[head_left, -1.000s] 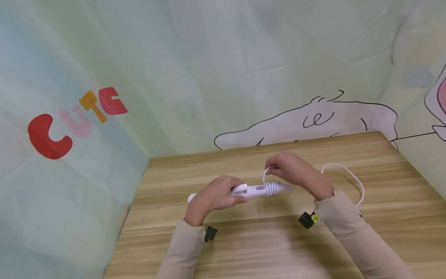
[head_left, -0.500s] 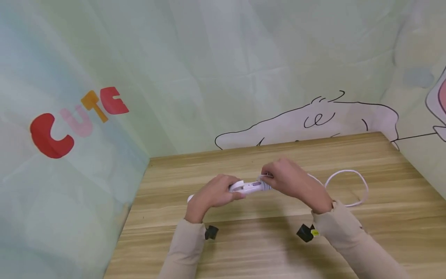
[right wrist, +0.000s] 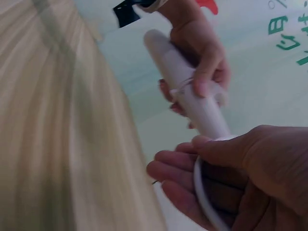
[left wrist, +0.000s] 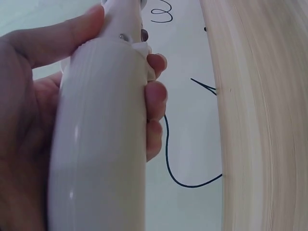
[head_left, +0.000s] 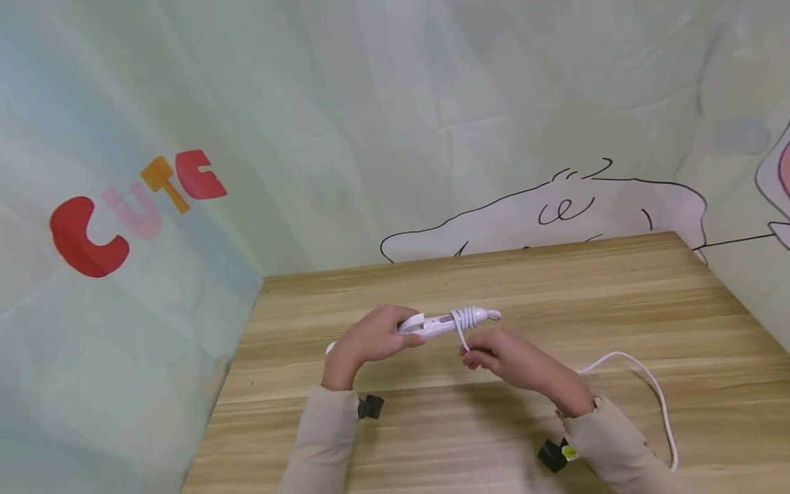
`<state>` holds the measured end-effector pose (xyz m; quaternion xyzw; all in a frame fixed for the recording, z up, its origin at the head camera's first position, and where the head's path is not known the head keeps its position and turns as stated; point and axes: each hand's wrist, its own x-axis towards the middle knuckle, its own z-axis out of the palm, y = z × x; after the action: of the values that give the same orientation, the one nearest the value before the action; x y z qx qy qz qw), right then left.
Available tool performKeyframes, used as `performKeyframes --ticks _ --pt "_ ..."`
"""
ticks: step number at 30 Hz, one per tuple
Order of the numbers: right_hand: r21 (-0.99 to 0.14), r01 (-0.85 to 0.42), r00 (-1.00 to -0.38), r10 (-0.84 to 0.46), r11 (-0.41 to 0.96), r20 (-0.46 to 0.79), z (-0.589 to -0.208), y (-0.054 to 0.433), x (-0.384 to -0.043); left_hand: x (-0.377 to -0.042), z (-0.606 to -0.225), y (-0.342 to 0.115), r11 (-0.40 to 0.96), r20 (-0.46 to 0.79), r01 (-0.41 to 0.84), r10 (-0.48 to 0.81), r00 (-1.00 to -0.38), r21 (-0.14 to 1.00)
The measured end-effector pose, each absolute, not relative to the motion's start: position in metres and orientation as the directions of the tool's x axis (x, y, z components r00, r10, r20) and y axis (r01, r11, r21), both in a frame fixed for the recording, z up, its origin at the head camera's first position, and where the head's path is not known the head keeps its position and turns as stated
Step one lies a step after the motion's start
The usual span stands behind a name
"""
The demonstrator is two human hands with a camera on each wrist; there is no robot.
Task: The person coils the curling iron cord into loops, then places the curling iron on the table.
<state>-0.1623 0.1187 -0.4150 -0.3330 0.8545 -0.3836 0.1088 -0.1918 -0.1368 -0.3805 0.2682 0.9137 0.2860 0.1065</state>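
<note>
A white wand-shaped appliance point(head_left: 439, 325) sits in the left hand point(head_left: 372, 337), whose fingers point(left wrist: 156, 101) curl round it on one side with the thumb on the other, holding it raised above the table point(head_left: 444, 439). To the right of those fingers, a white cord point(head_left: 470, 317) winds several turns round the handle. The right hand point(head_left: 509, 358) pinches the cord between thumb and forefinger, its other fingers loosely bent; the slack passes across the palm and curves away to the right of them. Black wrist pieces point(head_left: 372, 407) sit behind both sets of fingers. Beyond them stands a printed backdrop point(head_left: 395, 137), "CUTE" letters point(head_left: 163, 182) to their left.
</note>
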Motion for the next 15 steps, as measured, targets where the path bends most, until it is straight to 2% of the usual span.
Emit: performKeyframes --ticks 9,15 --pt "-0.856 -0.372 -0.795 -0.600 0.358 0.095 -0.456 0.120 -0.180 -0.186 -0.375 -0.129 0.694 -0.051 0.414 0.543 -0.838 0.590" --pt "-0.915 -0.343 -0.775 -0.615 0.214 0.147 -0.462 0.125 -0.194 -0.183 -0.370 -0.128 0.639 -0.043 0.430 0.587 -0.808 0.638"
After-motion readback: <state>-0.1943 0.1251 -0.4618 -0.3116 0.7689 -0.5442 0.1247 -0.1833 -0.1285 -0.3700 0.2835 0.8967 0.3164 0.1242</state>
